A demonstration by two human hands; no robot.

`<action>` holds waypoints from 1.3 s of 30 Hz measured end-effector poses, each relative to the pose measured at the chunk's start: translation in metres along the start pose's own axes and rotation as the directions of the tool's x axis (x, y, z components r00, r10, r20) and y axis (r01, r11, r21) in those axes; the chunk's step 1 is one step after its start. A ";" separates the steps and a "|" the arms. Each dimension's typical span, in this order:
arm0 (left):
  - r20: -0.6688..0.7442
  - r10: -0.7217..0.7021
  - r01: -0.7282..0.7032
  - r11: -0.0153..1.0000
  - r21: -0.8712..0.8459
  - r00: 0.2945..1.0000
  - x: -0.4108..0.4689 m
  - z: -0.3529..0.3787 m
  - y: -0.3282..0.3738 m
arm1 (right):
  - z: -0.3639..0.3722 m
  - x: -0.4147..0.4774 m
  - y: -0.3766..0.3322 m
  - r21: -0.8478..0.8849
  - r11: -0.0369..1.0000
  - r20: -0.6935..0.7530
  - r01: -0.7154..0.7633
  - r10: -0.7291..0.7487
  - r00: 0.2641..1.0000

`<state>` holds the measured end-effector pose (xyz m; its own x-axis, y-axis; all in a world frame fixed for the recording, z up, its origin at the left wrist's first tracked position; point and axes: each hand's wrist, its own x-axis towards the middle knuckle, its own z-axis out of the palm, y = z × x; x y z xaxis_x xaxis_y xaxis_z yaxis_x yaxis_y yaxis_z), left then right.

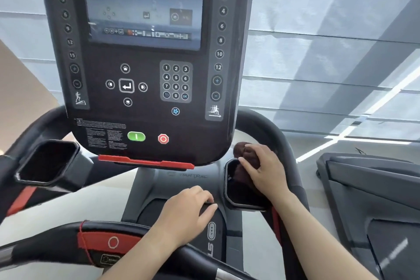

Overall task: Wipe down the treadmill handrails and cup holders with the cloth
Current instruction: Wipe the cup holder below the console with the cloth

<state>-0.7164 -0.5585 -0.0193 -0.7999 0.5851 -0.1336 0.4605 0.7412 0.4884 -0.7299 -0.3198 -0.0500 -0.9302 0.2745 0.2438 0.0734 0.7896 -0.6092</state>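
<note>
Two cup holders flank the treadmill console [141, 63], one at each lower corner. At the left, the left cup holder [48, 162] sits open and dark beside the curved left handrail [27, 134]. Toward the middle, below the console's red strip [145, 162], the person's left hand [186, 213] rests palm down on the grey centre panel [159, 179], fingers curled over a dark raised edge there and gripping it loosely. Farther right, the right hand [264, 171] is clenched around a bunched brown cloth [244, 151], pressing it against the upper rim of the right cup holder [236, 202], with part of the cloth hanging into its well. The right handrail [279, 141] curves just behind that hand.
</note>
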 end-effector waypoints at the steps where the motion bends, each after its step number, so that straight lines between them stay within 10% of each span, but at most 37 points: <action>1: -0.001 -0.005 0.005 1.000 -0.001 1.000 0.000 0.000 0.000 | 0.003 -0.003 -0.001 -0.017 0.996 0.012 0.087 -0.087 0.996; 9: -0.002 -0.055 0.055 0.998 0.009 0.999 -0.002 -0.004 0.002 | 0.004 0.014 -0.007 0.002 0.984 0.179 0.178 -0.176 0.968; 23: -0.073 0.001 -0.002 1.000 -0.023 0.997 -0.002 -0.018 -0.016 | -0.035 -0.031 -0.046 0.200 0.979 -0.131 0.032 -0.005 0.991; 30: -0.063 -0.049 0.046 0.998 -0.050 0.997 -0.012 -0.027 -0.045 | 0.034 -0.065 -0.096 0.022 0.975 -0.001 -0.221 0.221 0.975; 39: -0.031 0.008 -0.011 0.996 -0.085 0.999 -0.014 -0.029 -0.043 | 0.041 -0.085 -0.089 -0.091 0.983 -0.009 -0.162 0.162 0.987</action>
<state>-0.7358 -0.6081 -0.0136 -0.8076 0.5807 -0.1030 0.4349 0.7042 0.5612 -0.6720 -0.4357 -0.0473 -0.9026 0.4039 0.1492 0.2555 0.7814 -0.5693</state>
